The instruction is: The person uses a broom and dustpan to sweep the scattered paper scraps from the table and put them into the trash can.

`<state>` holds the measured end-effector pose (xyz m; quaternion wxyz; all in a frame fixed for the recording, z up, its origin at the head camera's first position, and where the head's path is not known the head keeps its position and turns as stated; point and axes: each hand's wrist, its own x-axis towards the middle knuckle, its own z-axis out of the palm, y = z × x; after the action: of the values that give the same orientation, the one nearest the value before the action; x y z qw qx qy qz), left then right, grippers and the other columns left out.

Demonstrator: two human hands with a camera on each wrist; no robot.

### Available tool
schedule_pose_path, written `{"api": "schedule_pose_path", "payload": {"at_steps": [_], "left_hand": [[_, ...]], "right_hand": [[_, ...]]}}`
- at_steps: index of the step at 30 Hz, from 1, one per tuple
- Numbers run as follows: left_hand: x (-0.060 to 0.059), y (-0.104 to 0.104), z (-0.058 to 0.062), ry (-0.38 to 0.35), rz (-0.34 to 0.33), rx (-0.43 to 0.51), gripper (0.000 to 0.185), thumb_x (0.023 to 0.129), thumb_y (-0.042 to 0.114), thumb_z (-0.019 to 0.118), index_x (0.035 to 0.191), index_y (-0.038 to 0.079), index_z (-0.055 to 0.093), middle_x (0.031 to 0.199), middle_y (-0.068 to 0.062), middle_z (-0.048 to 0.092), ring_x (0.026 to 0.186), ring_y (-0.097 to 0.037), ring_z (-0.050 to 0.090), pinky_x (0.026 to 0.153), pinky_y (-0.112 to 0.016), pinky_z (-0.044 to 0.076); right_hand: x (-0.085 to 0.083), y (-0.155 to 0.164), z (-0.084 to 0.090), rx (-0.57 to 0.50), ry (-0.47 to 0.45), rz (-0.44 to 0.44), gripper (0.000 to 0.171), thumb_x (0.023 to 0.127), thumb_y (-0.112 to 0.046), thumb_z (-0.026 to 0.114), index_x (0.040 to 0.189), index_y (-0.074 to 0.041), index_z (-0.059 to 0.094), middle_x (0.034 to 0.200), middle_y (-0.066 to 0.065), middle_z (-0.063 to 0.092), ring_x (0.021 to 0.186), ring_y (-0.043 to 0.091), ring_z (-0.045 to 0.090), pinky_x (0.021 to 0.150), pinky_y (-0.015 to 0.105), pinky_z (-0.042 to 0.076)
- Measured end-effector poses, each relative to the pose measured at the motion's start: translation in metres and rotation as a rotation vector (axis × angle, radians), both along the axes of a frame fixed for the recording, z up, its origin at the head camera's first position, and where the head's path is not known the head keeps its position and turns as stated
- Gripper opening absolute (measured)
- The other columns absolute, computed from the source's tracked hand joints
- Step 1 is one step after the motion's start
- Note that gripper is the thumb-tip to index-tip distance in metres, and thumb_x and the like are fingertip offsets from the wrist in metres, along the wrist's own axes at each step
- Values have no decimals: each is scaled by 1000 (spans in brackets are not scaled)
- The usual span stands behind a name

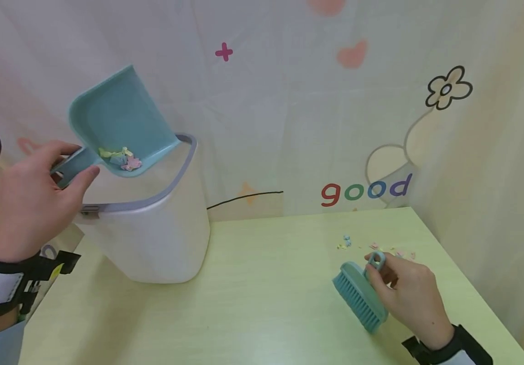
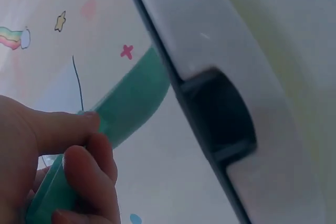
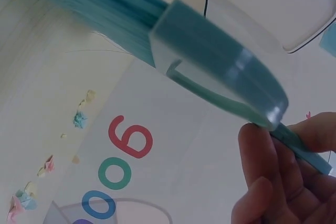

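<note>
My left hand (image 1: 38, 195) grips the handle of a teal dustpan (image 1: 117, 121), tilted up with its lip resting on the rim of a white bin (image 1: 161, 238). Small coloured paper scraps (image 1: 122, 158) lie in the pan near the handle. In the left wrist view my fingers (image 2: 79, 177) curl round the teal handle (image 2: 131, 103) beside the bin's grey rim (image 2: 210, 108). My right hand (image 1: 410, 294) holds a teal brush (image 1: 359, 296) by its loop handle, bristles turned left, low over the table. The right wrist view shows the brush (image 3: 210, 61) pinched in my fingers (image 3: 273, 171).
More paper scraps (image 1: 371, 246) lie scattered on the yellow-green table (image 1: 262, 304) just beyond the brush, also visible as scraps (image 3: 47, 166) in the right wrist view. A patterned curtain (image 1: 335, 101) with the word "good" closes off the back and right side.
</note>
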<state>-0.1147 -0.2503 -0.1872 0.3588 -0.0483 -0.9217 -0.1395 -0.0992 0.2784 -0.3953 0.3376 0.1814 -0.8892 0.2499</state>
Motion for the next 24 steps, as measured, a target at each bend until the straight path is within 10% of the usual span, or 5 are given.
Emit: {"api": "schedule_pose_path", "payload": {"at_steps": [14, 22, 24], "left_hand": [[-6, -11, -18, 167, 28, -240, 31, 86, 12, 79, 114, 3, 68, 92, -27, 72, 57, -46, 61, 42, -46, 32], [9, 1, -19, 255, 38, -113, 38, 89, 17, 78, 122, 1, 68, 80, -28, 69, 57, -40, 59, 50, -31, 28], [14, 7, -21, 279, 22, -68, 39, 89, 19, 78, 122, 0, 70, 84, -28, 71, 59, -16, 61, 55, -23, 30]], "right_hand": [[1, 1, 1, -11, -40, -13, 23, 78, -1, 85, 98, -7, 77, 66, -11, 65, 56, -8, 48, 52, 13, 41], [2, 1, 1, -21, -54, -10, 22, 79, -1, 85, 98, -8, 78, 66, -11, 65, 56, -7, 46, 52, 13, 40], [2, 1, 1, -21, -55, -8, 22, 79, -1, 85, 98, -8, 78, 67, -11, 66, 56, -7, 45, 52, 13, 40]]}}
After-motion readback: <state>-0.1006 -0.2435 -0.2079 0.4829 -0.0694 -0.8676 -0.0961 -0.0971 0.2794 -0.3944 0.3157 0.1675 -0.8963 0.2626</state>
